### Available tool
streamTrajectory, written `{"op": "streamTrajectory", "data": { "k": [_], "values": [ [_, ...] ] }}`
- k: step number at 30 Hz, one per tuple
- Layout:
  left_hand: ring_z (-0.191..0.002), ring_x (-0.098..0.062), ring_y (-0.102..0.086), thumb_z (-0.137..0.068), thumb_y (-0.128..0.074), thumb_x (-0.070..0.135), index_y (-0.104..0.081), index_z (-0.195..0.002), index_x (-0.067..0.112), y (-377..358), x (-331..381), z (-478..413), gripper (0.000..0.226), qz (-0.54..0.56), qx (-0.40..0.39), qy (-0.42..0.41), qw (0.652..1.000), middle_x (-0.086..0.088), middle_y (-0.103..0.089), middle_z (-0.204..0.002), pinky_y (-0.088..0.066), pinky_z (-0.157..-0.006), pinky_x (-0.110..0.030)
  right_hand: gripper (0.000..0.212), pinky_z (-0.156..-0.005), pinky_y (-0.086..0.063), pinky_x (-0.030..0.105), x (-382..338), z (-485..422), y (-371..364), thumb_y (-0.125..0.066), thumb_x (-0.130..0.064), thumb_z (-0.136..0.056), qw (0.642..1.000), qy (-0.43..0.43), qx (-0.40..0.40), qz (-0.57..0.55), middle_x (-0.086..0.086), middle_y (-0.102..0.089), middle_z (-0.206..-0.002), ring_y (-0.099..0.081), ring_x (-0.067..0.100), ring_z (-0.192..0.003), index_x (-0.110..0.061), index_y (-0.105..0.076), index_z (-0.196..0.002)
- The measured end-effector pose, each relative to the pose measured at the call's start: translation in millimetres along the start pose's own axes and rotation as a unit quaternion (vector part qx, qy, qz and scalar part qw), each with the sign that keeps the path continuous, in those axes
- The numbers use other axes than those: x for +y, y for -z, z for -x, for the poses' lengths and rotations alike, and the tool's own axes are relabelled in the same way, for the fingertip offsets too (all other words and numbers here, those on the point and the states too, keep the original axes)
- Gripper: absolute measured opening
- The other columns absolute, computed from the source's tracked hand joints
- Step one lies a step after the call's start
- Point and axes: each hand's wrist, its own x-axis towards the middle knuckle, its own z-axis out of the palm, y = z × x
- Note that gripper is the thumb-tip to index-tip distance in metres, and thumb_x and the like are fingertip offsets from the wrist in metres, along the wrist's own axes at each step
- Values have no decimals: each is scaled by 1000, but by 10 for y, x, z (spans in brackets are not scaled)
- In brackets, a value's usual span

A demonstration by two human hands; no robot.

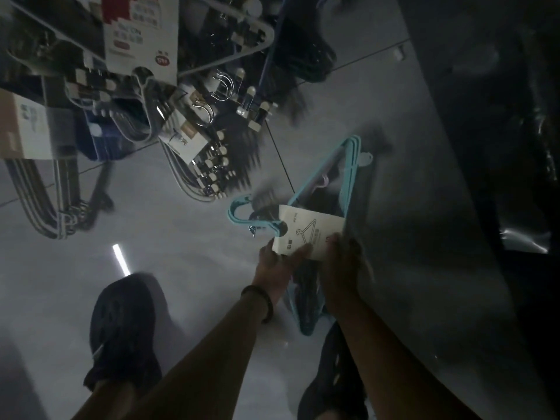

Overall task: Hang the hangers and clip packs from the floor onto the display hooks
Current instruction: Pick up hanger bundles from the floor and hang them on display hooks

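Note:
A bundle of teal plastic hangers (348, 177) with a white cardboard label (306, 231) is lifted just above the glossy floor, in the middle of the view. My left hand (278, 262) pinches the label's lower left corner, thumb on top. My right hand (342, 268) grips the label's right edge and the hangers under it. The teal hooks (239, 210) point left. More hanger and clip packs (200, 159) lie in a heap on the floor at upper left. No display hooks are in view.
Grey hanger bundles (51, 204) and a boxed pack (24, 128) lie at far left. My dark shoes (121, 331) stand on the pale tiles (181, 237) below. A dark shelf base (500, 147) fills the right side.

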Motion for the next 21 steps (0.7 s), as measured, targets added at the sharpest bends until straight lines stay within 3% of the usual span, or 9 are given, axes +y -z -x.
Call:
{"op": "streamTrajectory", "data": {
  "k": [2,4,5,7,9,13,17,19,21],
  "values": [
    [-108,-23,-75,-88,-81,16,-72,-119,18,-14,-45,-15,32,19,9,13,1000,-6,-78,-118,-64,-80,-33,51,-64,-53,13,-11,-1,-36,-41,-49,-108,997,-32,-40,-55,5,-65,-127,-64,5,-93,-15,-47,-145],
    [-110,-27,-74,-87,-81,20,-71,-123,20,10,-42,-20,38,56,-3,65,996,-5,-78,-119,-61,-89,-46,52,-83,-62,32,-32,19,-52,-44,-53,-106,990,-53,-74,-104,4,-68,-128,-70,17,-106,-18,-51,-144],
    [-113,-30,-72,-86,-82,22,-70,-126,20,43,-19,-16,42,66,-16,90,994,-6,-77,-120,-58,-95,-53,54,-96,-60,46,-36,27,-41,-46,-54,-105,988,-54,-87,-114,7,-67,-133,-68,25,-116,-19,-52,-146],
    [-115,-36,-70,-82,-85,27,-71,-126,18,113,47,-18,48,53,-41,117,991,-9,-77,-120,-53,-103,-58,53,-105,-54,55,-63,66,-10,-48,-51,-105,986,-51,-101,-124,9,-67,-137,-66,28,-123,-19,-55,-147],
    [-115,-35,-71,-75,-89,31,-77,-117,19,138,122,-13,46,30,-47,141,989,-9,-78,-116,-53,-105,-54,49,-105,-54,55,-104,83,25,-51,-45,-106,983,-59,-94,-149,12,-69,-133,-67,30,-121,-14,-60,-142],
    [-94,-14,-77,-80,-82,23,-83,-99,25,101,281,87,19,8,-43,113,993,1,-81,-105,-54,-82,-35,46,-107,-52,55,-234,254,67,-48,-47,-107,979,-93,-94,-158,9,-73,-126,-69,29,-117,-15,-65,-136],
    [-103,-25,-70,-62,-89,36,-70,-118,21,127,530,496,61,-43,7,35,998,-7,-77,-114,-54,-81,-37,45,-111,-45,60,-409,726,210,-45,-52,-107,967,-149,-129,-158,13,-66,-133,-61,36,-124,-21,-60,-135],
    [-85,-16,-71,-54,-91,43,-72,-107,26,151,770,807,59,-74,17,5,997,-6,-79,-102,-55,-69,-30,48,-107,-50,58,-608,1024,356,-48,-52,-106,975,-139,-148,-94,15,-67,-131,-65,36,-120,-16,-62,-134],
    [-75,-6,-71,-51,-91,46,-74,-100,27,188,1093,1144,56,-124,6,-38,992,0,-78,-92,-56,-62,-24,60,-100,-55,54,-882,1337,587,-62,-56,-97,995,-56,-76,44,14,-63,-135,-65,32,-116,-15,-56,-140]
  ]
}}
